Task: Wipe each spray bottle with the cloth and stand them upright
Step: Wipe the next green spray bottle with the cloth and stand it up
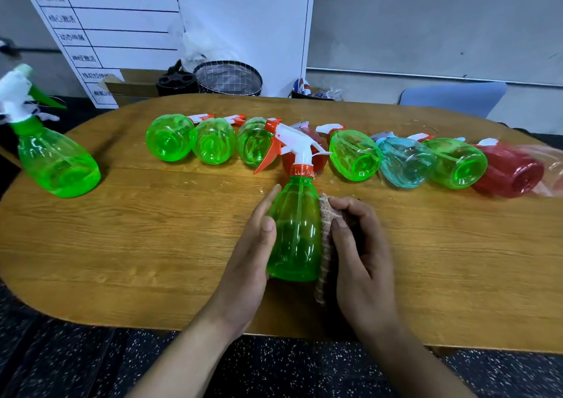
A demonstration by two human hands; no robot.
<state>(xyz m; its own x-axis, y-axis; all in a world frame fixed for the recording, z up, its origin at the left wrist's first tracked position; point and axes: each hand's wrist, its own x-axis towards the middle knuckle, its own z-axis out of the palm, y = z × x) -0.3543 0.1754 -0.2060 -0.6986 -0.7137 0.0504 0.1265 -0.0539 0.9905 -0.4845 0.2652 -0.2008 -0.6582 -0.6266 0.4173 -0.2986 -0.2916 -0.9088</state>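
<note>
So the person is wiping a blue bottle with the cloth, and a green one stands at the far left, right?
Not quite. The head view shows the bottle being wiped is green, not blue. The left hand holds it while the right hand presses the cloth on it. A green bottle does stand far left.

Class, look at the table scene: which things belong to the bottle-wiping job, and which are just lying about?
Part of the job:
held green bottle, gripped by the left hand
cloth, pressed on by the right hand
row of lying bottles
upright green bottle

Just lying about:
mesh basket
cardboard box
whiteboard
blue chair
</note>
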